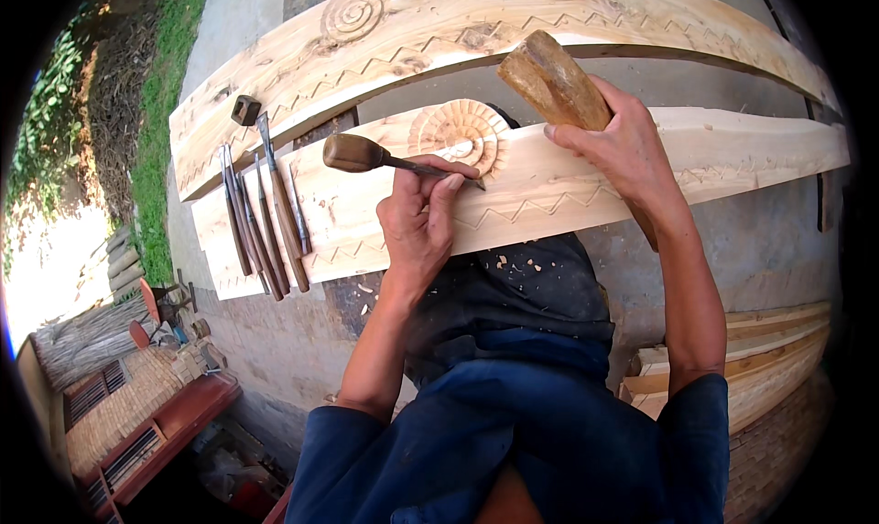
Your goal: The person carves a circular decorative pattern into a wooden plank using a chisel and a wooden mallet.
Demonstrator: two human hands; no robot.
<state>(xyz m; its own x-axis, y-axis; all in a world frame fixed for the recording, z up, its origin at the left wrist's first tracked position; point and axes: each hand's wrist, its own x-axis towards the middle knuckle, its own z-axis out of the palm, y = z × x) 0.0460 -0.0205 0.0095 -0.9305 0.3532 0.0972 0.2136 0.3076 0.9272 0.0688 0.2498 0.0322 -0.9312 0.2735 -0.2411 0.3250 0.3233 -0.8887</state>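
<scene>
My left hand (pixel 417 217) grips a carving chisel with a round wooden handle (pixel 352 154), its blade tip low at the right edge of a carved rosette (pixel 458 125) on the pale plank (pixel 568 176). A zigzag line is incised along that plank. In my right hand (pixel 632 148) is a chunky wooden mallet (pixel 540 70), raised at the right of the rosette. To the left, several carving tools (pixel 265 231) lie side by side across the plank, with a small dark block (pixel 245 111) near their upper ends.
A second long carved plank (pixel 549 11) runs behind the first, over dark supports. Stacked boards (pixel 760 359) lie at lower right. At left are grass (pixel 160 139), logs (pixel 82 332) and a reddish wooden structure (pixel 156 432). Wood shavings speckle my dark-clothed lap (pixel 513 304).
</scene>
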